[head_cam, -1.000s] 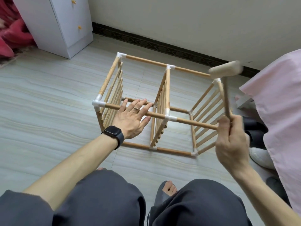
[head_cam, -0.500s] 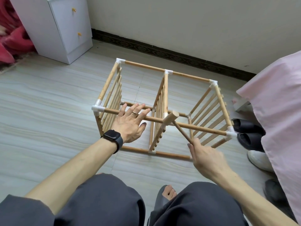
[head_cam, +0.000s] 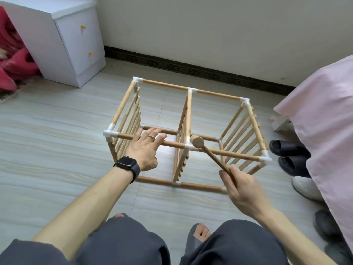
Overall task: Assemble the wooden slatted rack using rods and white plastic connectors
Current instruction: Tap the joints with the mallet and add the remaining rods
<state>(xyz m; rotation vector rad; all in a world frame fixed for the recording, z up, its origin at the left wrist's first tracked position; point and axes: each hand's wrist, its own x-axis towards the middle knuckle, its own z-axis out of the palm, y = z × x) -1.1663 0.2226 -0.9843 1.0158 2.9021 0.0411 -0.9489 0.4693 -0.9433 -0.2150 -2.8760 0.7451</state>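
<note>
Rack (head_cam: 189, 115): left hand (head_cam: 145, 150) flat, fingers (head_cam: 151, 135) straight, on front rod (head_cam: 172, 144); right hand (head_cam: 240, 186) gripped mallet (head_cam: 208, 153), head touching connector (head_cam: 188, 148).

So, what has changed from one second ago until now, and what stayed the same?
The right hand swung the wooden mallet down from a raised position. Its head is now at the middle white connector on the near top rod. The grip on the handle was kept. The left hand stayed flat on that rod, and the rack did not move.
</note>
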